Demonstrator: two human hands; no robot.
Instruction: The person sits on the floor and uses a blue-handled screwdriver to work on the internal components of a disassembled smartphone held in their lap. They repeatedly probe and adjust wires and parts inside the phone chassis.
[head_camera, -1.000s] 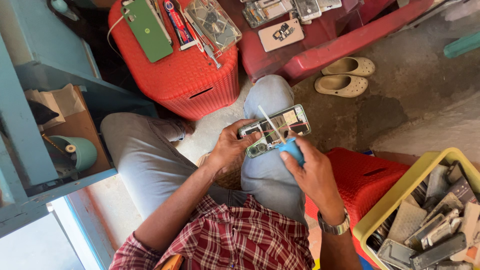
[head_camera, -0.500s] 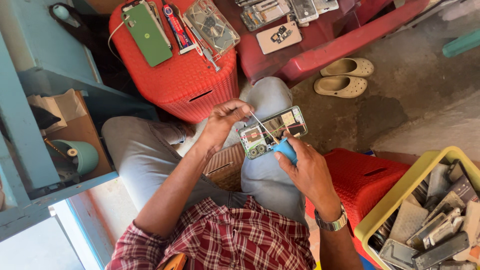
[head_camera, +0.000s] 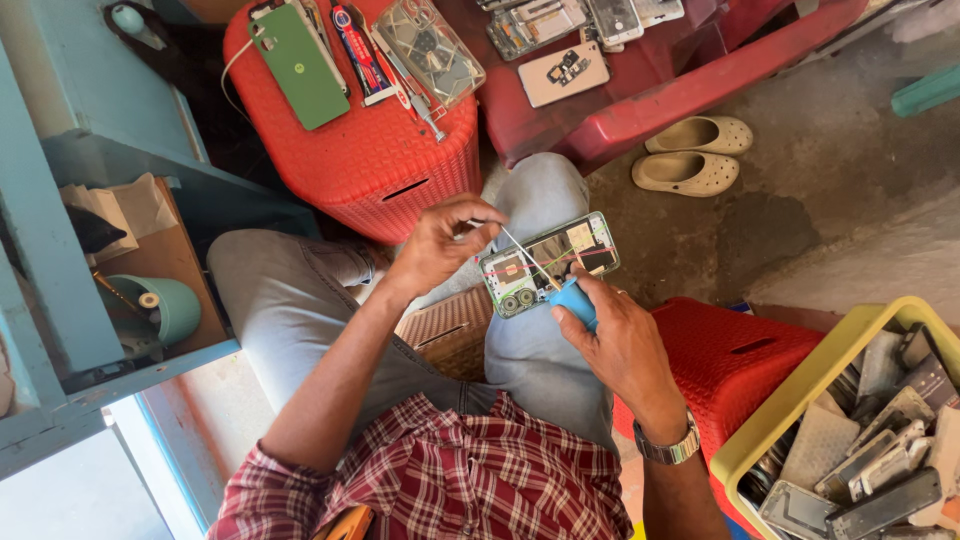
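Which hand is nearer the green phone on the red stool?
Left. The left hand is just below the red stool that bears the green phone; the right hand is lower, beyond the opened phone.

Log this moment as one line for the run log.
left hand: pinching thin tool over opened phone | right hand: gripping blue tool at phone edge | phone: resting on knee
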